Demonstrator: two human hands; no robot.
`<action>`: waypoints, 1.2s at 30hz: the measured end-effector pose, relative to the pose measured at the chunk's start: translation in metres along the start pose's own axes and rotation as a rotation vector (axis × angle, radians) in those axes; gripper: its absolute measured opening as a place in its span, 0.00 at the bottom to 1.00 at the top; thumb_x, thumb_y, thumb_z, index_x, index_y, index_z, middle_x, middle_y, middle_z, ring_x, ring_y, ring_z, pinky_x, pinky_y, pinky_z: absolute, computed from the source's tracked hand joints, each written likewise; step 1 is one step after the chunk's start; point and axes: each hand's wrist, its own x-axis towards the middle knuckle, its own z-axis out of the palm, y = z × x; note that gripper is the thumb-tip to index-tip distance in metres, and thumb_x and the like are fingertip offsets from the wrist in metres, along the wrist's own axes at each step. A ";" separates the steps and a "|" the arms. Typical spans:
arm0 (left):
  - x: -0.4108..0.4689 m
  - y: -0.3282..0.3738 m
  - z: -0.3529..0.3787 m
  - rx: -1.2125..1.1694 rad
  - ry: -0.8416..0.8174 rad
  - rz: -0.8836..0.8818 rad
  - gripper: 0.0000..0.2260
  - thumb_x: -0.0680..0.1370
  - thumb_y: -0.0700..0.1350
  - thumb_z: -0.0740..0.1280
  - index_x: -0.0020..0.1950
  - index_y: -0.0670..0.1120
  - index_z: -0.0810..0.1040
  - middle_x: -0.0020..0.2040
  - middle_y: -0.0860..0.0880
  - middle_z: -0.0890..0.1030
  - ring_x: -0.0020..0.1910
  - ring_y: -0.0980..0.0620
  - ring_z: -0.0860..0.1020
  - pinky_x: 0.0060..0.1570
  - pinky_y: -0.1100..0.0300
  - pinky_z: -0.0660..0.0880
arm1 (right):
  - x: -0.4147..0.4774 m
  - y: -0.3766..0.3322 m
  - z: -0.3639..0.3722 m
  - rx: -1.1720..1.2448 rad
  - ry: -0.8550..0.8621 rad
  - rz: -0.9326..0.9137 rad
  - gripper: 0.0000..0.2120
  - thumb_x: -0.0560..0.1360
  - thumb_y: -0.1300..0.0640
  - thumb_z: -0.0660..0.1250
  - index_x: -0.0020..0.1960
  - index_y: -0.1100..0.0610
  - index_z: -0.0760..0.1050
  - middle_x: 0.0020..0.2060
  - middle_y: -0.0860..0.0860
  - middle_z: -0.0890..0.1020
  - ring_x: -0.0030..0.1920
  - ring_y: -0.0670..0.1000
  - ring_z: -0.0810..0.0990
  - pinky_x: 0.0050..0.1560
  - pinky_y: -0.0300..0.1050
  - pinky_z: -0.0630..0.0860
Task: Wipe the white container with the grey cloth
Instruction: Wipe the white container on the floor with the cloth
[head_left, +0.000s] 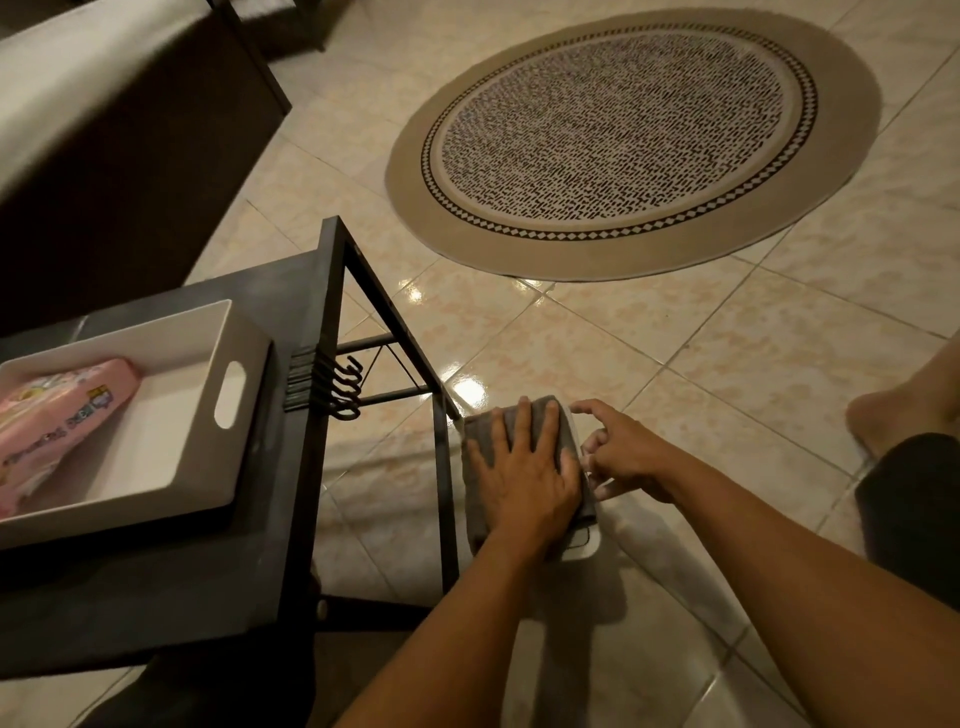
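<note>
The grey cloth (545, 415) lies spread over the white container (583, 550), which rests on the tiled floor beside the leg of a black table. Only the container's near corner and a strip of its right edge show from under the cloth. My left hand (519, 478) presses flat on the cloth with its fingers spread. My right hand (621, 454) sits just to the right and grips the container's right edge with curled fingers.
A black metal side table (291, 291) stands at the left with hooks (343, 387) on its frame. On it a white tray (171, 467) holds a pink packet (57, 421). A round patterned rug (623, 140) lies ahead, a dark sofa (130, 130) at far left, and a bare foot (904, 410) at right.
</note>
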 end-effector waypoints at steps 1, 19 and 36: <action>0.003 -0.002 -0.002 -0.021 -0.007 -0.045 0.28 0.82 0.59 0.48 0.79 0.58 0.39 0.81 0.51 0.40 0.78 0.44 0.37 0.72 0.34 0.37 | -0.001 0.000 0.001 0.004 0.003 0.000 0.36 0.72 0.75 0.61 0.71 0.44 0.63 0.38 0.56 0.77 0.33 0.50 0.77 0.29 0.42 0.80; -0.020 -0.010 0.012 0.022 -0.029 -0.056 0.30 0.78 0.62 0.41 0.77 0.59 0.32 0.80 0.51 0.36 0.76 0.44 0.31 0.72 0.39 0.33 | -0.007 -0.002 0.003 0.016 0.020 -0.015 0.37 0.72 0.76 0.59 0.71 0.43 0.64 0.45 0.58 0.75 0.35 0.53 0.79 0.30 0.46 0.81; -0.031 0.011 0.004 0.001 -0.036 -0.177 0.29 0.82 0.58 0.46 0.78 0.55 0.33 0.79 0.48 0.34 0.76 0.44 0.32 0.73 0.38 0.37 | -0.008 0.014 0.001 0.089 0.124 0.011 0.39 0.71 0.76 0.61 0.72 0.42 0.63 0.43 0.57 0.76 0.35 0.53 0.79 0.33 0.50 0.83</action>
